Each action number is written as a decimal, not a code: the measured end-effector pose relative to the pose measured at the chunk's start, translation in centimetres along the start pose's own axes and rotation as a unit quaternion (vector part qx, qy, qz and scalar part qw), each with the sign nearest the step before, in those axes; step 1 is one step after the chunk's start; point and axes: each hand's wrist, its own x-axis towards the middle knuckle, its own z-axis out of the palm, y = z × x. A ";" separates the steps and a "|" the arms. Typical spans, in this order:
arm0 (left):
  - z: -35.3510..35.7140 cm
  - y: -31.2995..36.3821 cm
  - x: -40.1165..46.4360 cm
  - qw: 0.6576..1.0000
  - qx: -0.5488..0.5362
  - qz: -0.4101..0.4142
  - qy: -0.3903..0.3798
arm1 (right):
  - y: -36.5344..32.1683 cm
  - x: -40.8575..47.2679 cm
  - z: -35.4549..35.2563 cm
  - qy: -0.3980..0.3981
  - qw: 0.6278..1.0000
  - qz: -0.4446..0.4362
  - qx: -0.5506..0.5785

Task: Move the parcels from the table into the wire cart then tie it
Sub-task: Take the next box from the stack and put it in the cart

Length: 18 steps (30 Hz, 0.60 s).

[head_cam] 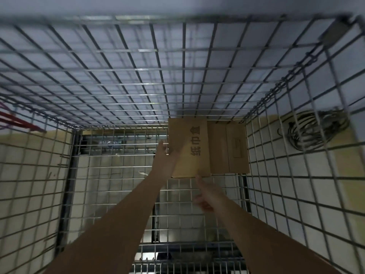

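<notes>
The view looks down into the wire cart (98,91), whose mesh walls rise on all four sides. Two cardboard boxes lie side by side on the cart floor in the far right corner. The printed box (190,147), bearing dark characters, lies on the left. The plain box (229,148) touches its right side and lies against the right wall.

The left hand (165,157) reaches in with fingers straight, laid flat against the left side of the printed box. The right hand (205,194) sits just near of the same box; its forefinger is extended and touches the near edge, while the other fingers are blurred and their curl cannot be told. Neither hand encloses the box.

Outside the right wall, a coil of cable (314,129) lies on a pale surface. A red strap (17,120) shows beyond the left wall.
</notes>
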 end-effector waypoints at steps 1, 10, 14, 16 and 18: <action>-0.5 0.7 -1.1 1.000 0.008 0.007 0.005 | -0.2 -1.1 -0.7 -0.003 1.000 0.002 -0.017; -12.5 17.6 -16.5 0.930 0.332 0.157 -0.022 | -11.2 -22.7 -9.4 0.043 0.912 -0.232 -0.335; -20.5 28.2 -26.7 0.889 0.416 0.190 0.004 | -18.7 -38.1 -10.3 0.079 0.817 -0.347 -0.454; -24.3 32.1 -32.2 0.873 0.439 0.210 0.033 | -21.2 -45.6 -9.9 0.093 0.764 -0.393 -0.504; -26.8 34.7 -36.2 0.857 0.465 0.216 0.054 | -23.1 -50.8 -9.2 0.094 0.733 -0.415 -0.531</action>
